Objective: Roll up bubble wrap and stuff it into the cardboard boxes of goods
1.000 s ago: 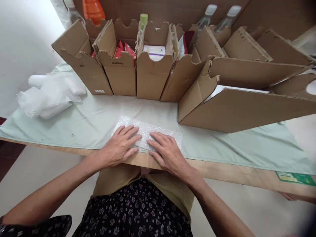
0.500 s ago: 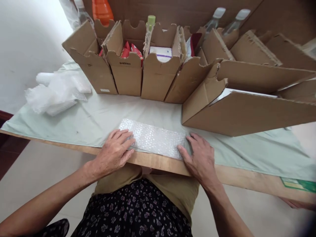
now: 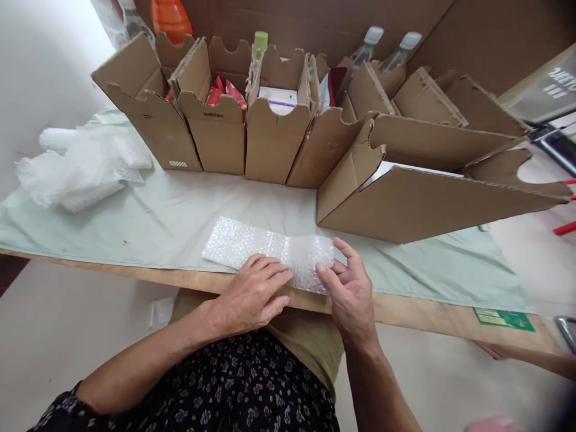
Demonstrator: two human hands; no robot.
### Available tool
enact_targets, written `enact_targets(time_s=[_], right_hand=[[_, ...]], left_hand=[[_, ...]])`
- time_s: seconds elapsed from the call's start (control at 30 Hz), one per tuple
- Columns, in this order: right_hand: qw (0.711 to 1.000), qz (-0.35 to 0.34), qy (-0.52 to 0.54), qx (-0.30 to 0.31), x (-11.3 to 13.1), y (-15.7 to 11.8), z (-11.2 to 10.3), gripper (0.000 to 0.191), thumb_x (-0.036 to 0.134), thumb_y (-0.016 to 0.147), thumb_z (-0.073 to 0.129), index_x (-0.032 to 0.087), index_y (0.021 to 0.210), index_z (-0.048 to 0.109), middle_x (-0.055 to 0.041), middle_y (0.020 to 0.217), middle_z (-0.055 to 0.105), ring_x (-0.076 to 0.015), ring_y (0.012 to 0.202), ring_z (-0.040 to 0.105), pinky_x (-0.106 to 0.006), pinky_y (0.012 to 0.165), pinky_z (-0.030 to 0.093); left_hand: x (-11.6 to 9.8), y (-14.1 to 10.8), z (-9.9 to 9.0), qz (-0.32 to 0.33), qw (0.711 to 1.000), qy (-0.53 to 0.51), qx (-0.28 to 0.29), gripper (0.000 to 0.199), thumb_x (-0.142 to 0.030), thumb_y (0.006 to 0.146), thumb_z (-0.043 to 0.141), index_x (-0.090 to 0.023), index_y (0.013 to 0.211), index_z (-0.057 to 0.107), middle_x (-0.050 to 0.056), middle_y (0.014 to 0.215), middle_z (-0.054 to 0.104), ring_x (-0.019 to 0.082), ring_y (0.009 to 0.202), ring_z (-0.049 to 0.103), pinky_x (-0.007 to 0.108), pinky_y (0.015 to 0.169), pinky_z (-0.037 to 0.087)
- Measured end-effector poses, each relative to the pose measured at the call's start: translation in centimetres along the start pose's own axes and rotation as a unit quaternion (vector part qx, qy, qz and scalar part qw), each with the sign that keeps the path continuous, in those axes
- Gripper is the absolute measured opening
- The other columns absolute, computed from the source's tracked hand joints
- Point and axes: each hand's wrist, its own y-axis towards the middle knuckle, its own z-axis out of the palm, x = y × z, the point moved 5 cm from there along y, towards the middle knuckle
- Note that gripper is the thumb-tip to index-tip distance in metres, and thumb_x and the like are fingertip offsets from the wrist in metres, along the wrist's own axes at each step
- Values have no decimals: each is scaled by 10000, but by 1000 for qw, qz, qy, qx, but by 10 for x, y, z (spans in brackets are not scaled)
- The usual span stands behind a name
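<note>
A flat strip of clear bubble wrap (image 3: 245, 241) lies along the table's front edge, its right end slightly raised. My left hand (image 3: 258, 291) rests on the near side of the strip around its middle, palm down, fingers extended. At the strip's right end, my right hand (image 3: 348, 282) pinches the wrap, with the thumb on top and the fingers behind and partly under it.
Several cardboard bins (image 3: 274, 144) stand in a row behind, holding red packets and white boxes. A wider cardboard box (image 3: 427, 207) is at the right. Crumpled bubble wrap (image 3: 85, 162) lies at the left. Bottles (image 3: 171, 21) stand behind the bins.
My left hand has slid right, from the strip's left end to its middle. My right hand has gone from resting beside the right end to gripping it. The view has shifted slightly.
</note>
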Motion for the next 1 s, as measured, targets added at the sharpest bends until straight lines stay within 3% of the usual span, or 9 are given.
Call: enact_targets(time_s=[0.07,0.17,0.23,0.3,0.43,0.53,0.77,0.87,1.0], right_hand=[[999,-1,7,45,3,0,17,677,505,961,655,260,1525,373,-66,1061,743,-208,878,730,-347,754,618],[989,-14,-13,143,8,4,46,723,566,983,605,224,1571,362,-116,1201,733,-241,1033,728,-409,904,609],[982,-16,-41,183,8,9,56,688,590,1013,546,210,1567,400,-118,1197,741,-240,1030,727,-439,950,587],[981,-12,-44,187,7,13,56,645,595,1038,498,213,1554,432,-118,1194,750,-230,990,737,-439,936,591],[990,-42,-48,128,10,18,31,492,532,1013,574,223,1396,594,-86,1097,776,-210,926,740,-393,879,605],[982,-76,-155,72,16,29,16,337,449,963,632,217,1197,707,-63,992,775,-205,869,715,-361,810,577],[922,-86,-355,126,17,68,56,401,338,875,671,204,1252,696,-28,938,759,-185,777,654,-336,761,479],[926,-88,-340,142,13,71,65,364,298,856,671,207,1206,711,5,828,719,-172,751,633,-308,722,444],[947,-84,-277,140,9,57,59,362,285,852,658,191,1198,714,25,754,663,-150,683,602,-295,690,438]], left_hand=[[3,-4,-5,-7,999,-27,-44,255,-204,964,599,-189,1212,661,107,1197,769,311,1248,651,549,1099,504],[5,-16,-22,-24,986,-38,-160,96,-159,948,599,-217,947,674,50,923,775,272,1079,711,500,1026,542],[6,-26,-32,-43,974,-19,-221,134,-149,937,609,-230,833,632,18,789,723,241,943,713,464,954,555],[8,-32,-37,-67,966,13,-250,101,-167,927,620,-234,852,633,25,804,705,239,911,696,447,903,556],[16,-35,-33,-97,965,67,-233,124,-212,932,629,-210,1034,699,87,985,723,269,985,672,458,893,540],[21,-33,-28,-101,968,77,-215,92,-185,930,630,-176,966,715,85,919,710,263,923,651,451,854,512],[26,-45,-38,-125,956,107,-243,76,-200,955,628,-177,937,698,70,913,705,244,925,652,416,881,500],[42,-53,-55,-179,928,195,-261,224,-295,972,602,-162,1122,702,128,1076,712,295,1026,653,442,908,506],[70,-57,-65,-263,902,286,-189,390,-334,933,603,-128,1256,677,146,1051,732,354,994,654,472,847,499]])
